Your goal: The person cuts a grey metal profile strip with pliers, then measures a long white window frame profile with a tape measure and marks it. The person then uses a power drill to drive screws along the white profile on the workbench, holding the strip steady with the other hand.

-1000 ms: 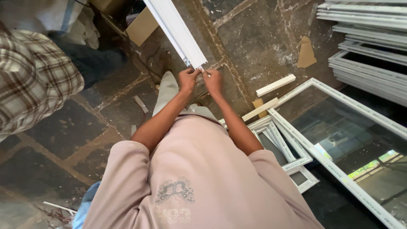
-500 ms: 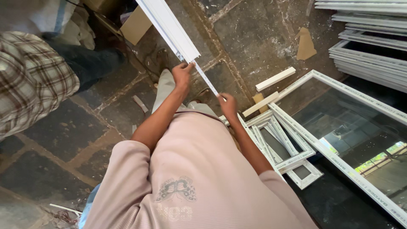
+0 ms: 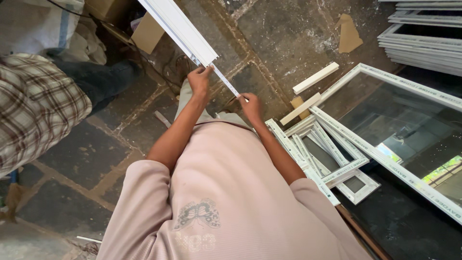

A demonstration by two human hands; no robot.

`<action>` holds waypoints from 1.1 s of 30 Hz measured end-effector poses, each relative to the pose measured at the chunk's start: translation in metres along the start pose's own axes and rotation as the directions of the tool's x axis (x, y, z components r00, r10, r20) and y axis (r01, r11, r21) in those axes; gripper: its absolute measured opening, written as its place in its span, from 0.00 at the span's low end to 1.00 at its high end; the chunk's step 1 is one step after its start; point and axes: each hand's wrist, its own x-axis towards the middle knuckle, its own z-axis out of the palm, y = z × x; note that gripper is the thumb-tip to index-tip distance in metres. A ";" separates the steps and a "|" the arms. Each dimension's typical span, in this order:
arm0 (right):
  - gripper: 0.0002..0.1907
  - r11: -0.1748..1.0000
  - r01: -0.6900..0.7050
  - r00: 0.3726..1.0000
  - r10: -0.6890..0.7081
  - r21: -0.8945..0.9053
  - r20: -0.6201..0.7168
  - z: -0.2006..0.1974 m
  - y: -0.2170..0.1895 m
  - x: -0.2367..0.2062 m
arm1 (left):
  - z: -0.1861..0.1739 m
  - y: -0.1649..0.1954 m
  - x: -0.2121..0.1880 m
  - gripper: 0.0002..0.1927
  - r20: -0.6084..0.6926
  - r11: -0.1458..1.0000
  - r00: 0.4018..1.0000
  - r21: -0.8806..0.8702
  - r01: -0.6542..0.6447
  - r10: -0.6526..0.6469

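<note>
White plastic strip runs from the top of the head view down to the left hand, whose fingers pinch its lower end. From that pinch a thin tape stretches down and right to the right hand, which is closed on the tape's other end. Just right of the right hand lie two short white offcuts and a stack of small white frames on the stone floor; beyond them a large glazed window frame lies flat. Well right of both hands, more frames are piled at the top corner. Left of the left hand, another person's checked sleeve and dark trouser leg crowd the floor, with cardboard beside the strip.
</note>
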 end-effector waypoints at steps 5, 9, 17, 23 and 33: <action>0.13 0.999 -0.031 1.000 0.031 0.013 0.001 0.006 -0.013 0.004 | -0.003 -0.001 0.003 0.14 -0.004 0.998 1.000 0.058 -0.018 0.019; 0.14 0.999 -0.042 0.999 0.042 0.004 -0.005 -0.002 -0.035 0.004 | -0.004 -0.006 0.007 0.14 0.000 0.998 1.000 0.054 -0.026 0.026; 0.14 0.998 -0.036 0.998 0.033 -0.058 -0.059 -0.011 -0.045 -0.003 | -0.006 0.015 -0.007 0.16 0.053 0.998 0.998 0.057 0.020 -0.023; 0.14 0.988 0.050 0.987 -0.071 -0.148 -0.141 -0.032 0.002 -0.030 | -0.040 0.017 -0.022 0.19 0.242 0.965 0.940 -0.052 0.258 -0.239; 0.13 0.991 0.002 0.997 -0.013 -0.132 -0.077 -0.046 -0.007 -0.047 | -0.090 -0.022 -0.009 0.20 0.123 0.972 0.967 0.103 0.210 -0.222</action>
